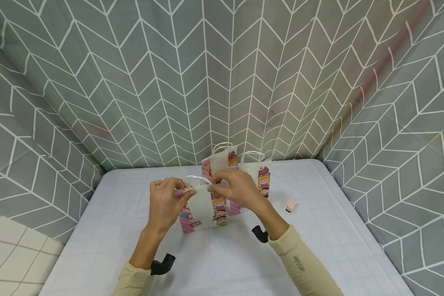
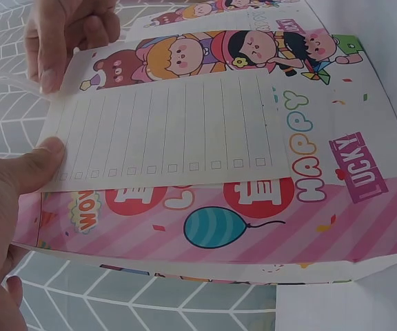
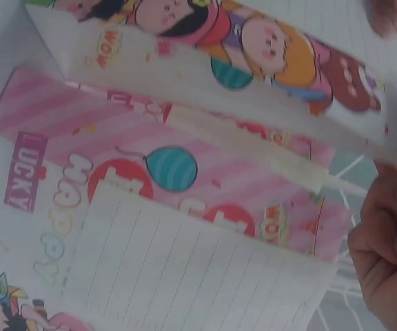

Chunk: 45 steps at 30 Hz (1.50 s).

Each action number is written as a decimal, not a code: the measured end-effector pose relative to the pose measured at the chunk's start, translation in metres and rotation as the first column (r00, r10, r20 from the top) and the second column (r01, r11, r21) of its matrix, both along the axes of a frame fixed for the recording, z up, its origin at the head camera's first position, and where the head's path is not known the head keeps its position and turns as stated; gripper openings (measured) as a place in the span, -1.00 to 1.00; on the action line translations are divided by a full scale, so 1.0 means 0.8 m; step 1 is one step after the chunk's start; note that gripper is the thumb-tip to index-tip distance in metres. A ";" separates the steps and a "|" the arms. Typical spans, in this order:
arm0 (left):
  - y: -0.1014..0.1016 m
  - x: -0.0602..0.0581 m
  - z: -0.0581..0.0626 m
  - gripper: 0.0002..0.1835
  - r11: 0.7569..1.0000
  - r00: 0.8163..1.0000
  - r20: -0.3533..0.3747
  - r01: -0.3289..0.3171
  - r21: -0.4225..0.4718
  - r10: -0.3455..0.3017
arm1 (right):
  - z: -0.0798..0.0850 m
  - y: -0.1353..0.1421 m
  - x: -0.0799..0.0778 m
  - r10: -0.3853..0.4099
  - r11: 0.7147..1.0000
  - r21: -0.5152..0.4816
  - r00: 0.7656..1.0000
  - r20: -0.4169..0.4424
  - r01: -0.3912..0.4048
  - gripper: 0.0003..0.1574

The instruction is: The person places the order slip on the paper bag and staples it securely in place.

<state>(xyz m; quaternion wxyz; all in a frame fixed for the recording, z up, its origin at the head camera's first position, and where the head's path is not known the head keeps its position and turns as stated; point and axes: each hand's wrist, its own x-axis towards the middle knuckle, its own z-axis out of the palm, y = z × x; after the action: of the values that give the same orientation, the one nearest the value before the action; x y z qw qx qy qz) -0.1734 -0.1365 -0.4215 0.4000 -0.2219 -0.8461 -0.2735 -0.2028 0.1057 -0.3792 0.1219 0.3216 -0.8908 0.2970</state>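
A pink and white paper gift bag with cartoon figures stands on the table, its white handle upright. Against its front lies a lined note sheet with a column of small checkboxes, level with the bag's top edge. My left hand pinches the sheet and the bag's rim at the top left corner, thumb on the paper. At the top right corner, my right hand pinches the rim beside the sheet between thumb and fingers; its fingertips are partly hidden in the right wrist view.
Two similar gift bags stand close behind, one at the back and one to the right, each with a sheet on its front. A small pink and white object lies right of them. Grey patterned curtains surround the white table.
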 end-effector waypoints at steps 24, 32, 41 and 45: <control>-0.003 -0.006 -0.008 -0.72 0.984 0.987 0.128 0.079 0.162 -0.100 | -0.001 -0.012 0.003 -0.063 0.996 0.063 0.992 -0.110 0.070 -0.83; -0.005 -0.005 -0.011 -0.73 0.981 0.982 0.160 0.070 0.181 -0.100 | -0.003 -0.011 0.003 -0.075 0.994 0.071 0.994 -0.079 0.081 -0.83; -0.005 -0.004 -0.014 -0.74 0.979 0.980 0.180 0.052 0.199 -0.088 | -0.004 -0.012 0.003 -0.076 0.995 0.067 0.996 -0.056 0.079 -0.78; -0.005 -0.005 -0.016 -0.75 0.976 0.981 0.173 0.054 0.211 -0.091 | -0.004 -0.013 0.003 -0.076 0.995 0.061 0.996 -0.054 0.079 -0.80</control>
<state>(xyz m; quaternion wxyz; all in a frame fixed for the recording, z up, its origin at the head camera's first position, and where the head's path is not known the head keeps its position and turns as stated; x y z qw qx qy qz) -0.1774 -0.1403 -0.4343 0.3315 -0.1843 -0.8376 -0.3932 -0.2006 0.0955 -0.3825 0.1461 0.2979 -0.9081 0.2553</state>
